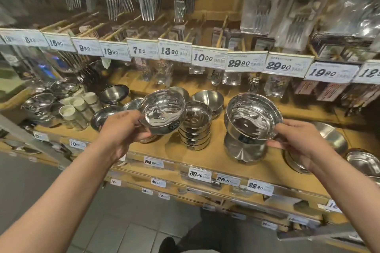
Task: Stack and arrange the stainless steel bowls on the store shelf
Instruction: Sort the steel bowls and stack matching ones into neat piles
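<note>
2 bare forearms, no sleeves, hands unadorned, dark trousers, black shoe

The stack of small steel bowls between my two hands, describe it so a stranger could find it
On the wooden shelf, look between the two held bowls. The stack of small bowls stands there, near the front edge. Unlike the single bowls nearby, it is several nested ones forming a ribbed column.

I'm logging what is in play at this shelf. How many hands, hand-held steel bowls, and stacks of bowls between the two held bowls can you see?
Bare hands: 2, left hand and right hand
Shiny stainless steel bowls held tilted in the hands: 2, left bowl, right bowl
Stack of nested steel bowls between them on the wooden shelf: 1
Total: 5
</note>
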Motion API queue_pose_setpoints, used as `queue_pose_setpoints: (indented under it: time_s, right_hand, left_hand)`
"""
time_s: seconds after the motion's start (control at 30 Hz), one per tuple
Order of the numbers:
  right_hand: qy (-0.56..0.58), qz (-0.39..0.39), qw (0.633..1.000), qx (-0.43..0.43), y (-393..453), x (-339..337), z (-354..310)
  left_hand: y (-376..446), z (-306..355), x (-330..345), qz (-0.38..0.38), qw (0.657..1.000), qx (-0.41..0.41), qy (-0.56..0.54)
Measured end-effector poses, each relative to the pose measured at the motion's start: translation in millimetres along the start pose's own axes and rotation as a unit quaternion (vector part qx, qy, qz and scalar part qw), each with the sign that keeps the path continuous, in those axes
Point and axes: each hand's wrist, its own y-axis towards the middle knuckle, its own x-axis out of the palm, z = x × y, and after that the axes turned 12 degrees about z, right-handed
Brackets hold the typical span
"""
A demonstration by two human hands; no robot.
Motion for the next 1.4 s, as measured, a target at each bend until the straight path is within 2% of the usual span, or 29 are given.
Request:
queue_pose_setpoints:
  time_s: [0.17,0.37,0.43,0.57,0.83,1.07,1.23,1.4]
  right_hand:
    - [-0.01,0.005,1.0,-0.002,-10,24,-4]
    - [-0.015,0.05,0.999,-0.007,-5,32,-3]
    - [-0.015,0.068,0.998,-0.005,-2,33,-2]
    - [-0.006,0.084,0.996,0.002,0,33,0]
    - [0.006,0.101,0.995,0.016,6,31,9]
    - [0.015,0.101,0.994,0.03,8,34,10]
    - [0.016,0.095,0.995,0.037,11,36,10]
    - [0.02,0.081,0.996,0.04,17,37,13]
  left_hand:
    - [22,11,13,-0.031,0.998,0.035,0.049]
    - [61,24,55,-0.058,0.986,0.078,0.138]
    - [71,25,68,-0.05,0.982,0.088,0.161]
    - [78,24,88,-0.024,0.957,0.161,0.238]
    - [94,19,113,-0.015,0.927,0.234,0.293]
    - [97,10,119,-0.047,0.94,0.201,0.272]
    - [97,1,116,-0.04,0.936,0.213,0.278]
    - [100,-3,115,-0.049,0.945,0.189,0.262]
